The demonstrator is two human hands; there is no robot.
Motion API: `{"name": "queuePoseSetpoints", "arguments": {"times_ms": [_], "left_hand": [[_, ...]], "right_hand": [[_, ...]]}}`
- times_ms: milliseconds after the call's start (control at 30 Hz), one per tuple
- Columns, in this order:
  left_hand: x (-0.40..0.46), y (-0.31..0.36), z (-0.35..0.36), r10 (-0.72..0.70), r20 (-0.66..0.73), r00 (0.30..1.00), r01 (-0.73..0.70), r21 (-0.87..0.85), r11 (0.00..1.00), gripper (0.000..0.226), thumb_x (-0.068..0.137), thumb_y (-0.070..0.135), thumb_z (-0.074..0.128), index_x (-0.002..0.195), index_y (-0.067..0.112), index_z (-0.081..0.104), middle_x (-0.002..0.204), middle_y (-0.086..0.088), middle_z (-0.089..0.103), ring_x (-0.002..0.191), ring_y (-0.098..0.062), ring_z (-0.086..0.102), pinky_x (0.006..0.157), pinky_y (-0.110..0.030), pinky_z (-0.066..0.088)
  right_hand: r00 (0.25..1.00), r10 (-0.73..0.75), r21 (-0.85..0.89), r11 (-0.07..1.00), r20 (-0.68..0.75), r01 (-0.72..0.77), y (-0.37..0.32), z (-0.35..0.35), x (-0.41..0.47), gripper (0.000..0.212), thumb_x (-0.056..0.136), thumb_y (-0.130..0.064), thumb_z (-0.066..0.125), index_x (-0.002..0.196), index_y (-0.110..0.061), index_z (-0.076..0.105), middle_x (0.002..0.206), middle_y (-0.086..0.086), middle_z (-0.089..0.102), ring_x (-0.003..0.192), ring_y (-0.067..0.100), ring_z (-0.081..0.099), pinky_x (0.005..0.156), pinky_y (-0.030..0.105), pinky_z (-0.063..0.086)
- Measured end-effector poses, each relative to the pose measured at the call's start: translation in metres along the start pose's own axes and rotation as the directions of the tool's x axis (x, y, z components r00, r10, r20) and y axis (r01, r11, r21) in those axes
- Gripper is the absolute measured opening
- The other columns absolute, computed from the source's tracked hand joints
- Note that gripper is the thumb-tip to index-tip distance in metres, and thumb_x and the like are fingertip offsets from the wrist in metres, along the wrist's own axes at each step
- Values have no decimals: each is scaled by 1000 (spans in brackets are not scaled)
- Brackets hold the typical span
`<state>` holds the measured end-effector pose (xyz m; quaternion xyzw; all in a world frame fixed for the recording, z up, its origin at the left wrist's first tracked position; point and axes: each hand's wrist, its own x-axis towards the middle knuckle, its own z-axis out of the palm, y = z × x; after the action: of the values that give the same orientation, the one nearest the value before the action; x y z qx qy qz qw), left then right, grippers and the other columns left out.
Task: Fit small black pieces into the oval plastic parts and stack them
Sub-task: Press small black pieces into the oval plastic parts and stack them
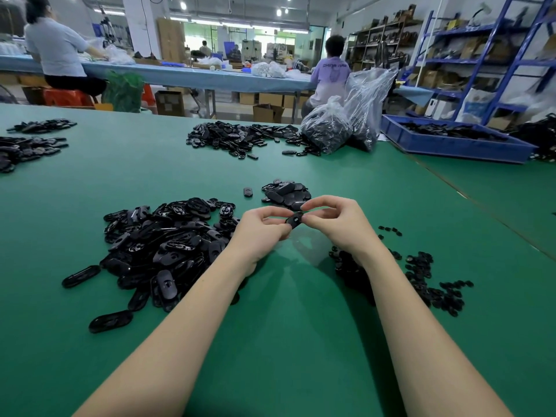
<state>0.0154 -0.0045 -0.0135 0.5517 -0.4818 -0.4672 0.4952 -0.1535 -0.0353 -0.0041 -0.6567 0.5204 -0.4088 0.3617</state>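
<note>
Above the green table (285,341), at its middle, both hands meet over one item.

Left hand (258,230): fingers curled, thumb and fingertips pinching the near end of a black oval part (294,220), held clear of the table top.

Right hand (334,221): thumb and forefinger pinching the far end of the same oval part, remaining fingers arched above it. Whether a small piece already sits in the part cannot be told; a pale spot shows at its centre.

Just behind the hands: small stack of oval parts (287,192), laid flat and overlapping, with one single oval part (248,192) lying apart to its left.

Left of the left forearm: large loose heap of oval parts (162,245), several strays at its near edge.

Right of the right forearm, partly hidden by it: scatter of small black pieces (430,284), spread thin across the table.

Far side of the table: another heap of black parts (240,136); beside it two clear plastic bags (346,121), the shorter one filled with black parts. Far left: two more dark heaps (30,139). Far right: blue tray (451,142) holding black parts.

Beyond the table: two seated persons at a long blue bench (180,75), backs turned; blue shelving (496,55) along the right wall.
</note>
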Motion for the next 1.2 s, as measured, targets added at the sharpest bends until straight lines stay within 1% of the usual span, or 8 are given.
{"name": "queuePoseSetpoints", "arguments": {"times_ms": [133,367,533,633,733,867,1033,1200], "left_hand": [[-1,1,-1,3,11,1000,-3,-20,1000,24,87,-4,65,101,13,74,95,-11,77,77,-17,66,80,-23,55],[-3,4,-1,26,35,999,-25,-21,999,21,87,-3,67,93,16,74,80,0,75,68,-7,66,68,-11,54],[-5,3,1,18,24,1000,-18,-3,1000,19,87,0,69,96,16,75,90,-5,76,77,-12,68,80,-19,55],[-5,4,0,21,12,1000,-21,4,1000,20,87,0,69,95,17,75,90,-5,77,77,-12,68,80,-19,55],[-3,6,-3,24,15,1000,-24,9,1000,19,87,1,68,96,16,76,89,-5,77,77,-12,68,79,-18,56],[-1,10,-4,39,39,998,-39,20,999,20,89,-1,64,99,11,76,86,-7,73,77,-16,65,88,-29,57],[-1,12,-5,28,102,994,-29,13,999,23,92,-4,57,95,11,74,85,-9,70,77,-17,63,81,-24,58],[-4,12,-2,32,106,994,-24,-78,997,10,91,2,67,95,9,74,83,-7,71,74,-13,64,79,-20,58]], "right_hand": [[999,45,70,997,-8,-45,2,-3,0,6,83,-18,82,85,-23,80,73,-11,76,58,-5,59,55,7,40],[997,83,109,991,-5,-82,3,-3,0,5,83,-15,83,86,-18,81,66,-11,71,50,-6,53,52,7,39],[991,136,106,985,-13,-134,4,-2,0,6,80,-17,84,86,-17,81,74,-6,74,52,-7,53,55,10,39],[989,150,124,981,-11,-148,1,0,-1,6,79,-17,85,84,-18,81,68,-11,72,48,-7,52,48,6,35],[981,192,123,974,-7,-189,-3,0,-2,9,75,-24,88,81,-23,81,67,-7,66,55,5,47,45,12,31],[964,264,79,962,-5,-263,-5,-4,-3,20,69,-37,90,85,-32,80,67,-6,65,63,12,46,42,18,29],[947,296,79,949,121,-307,-7,-11,-2,27,64,-44,91,88,-38,82,90,-10,77,64,7,57,43,15,34],[964,237,86,965,121,-248,-7,-9,-3,30,57,-49,92,83,-38,82,83,-10,76,61,5,54,44,15,34]]}}
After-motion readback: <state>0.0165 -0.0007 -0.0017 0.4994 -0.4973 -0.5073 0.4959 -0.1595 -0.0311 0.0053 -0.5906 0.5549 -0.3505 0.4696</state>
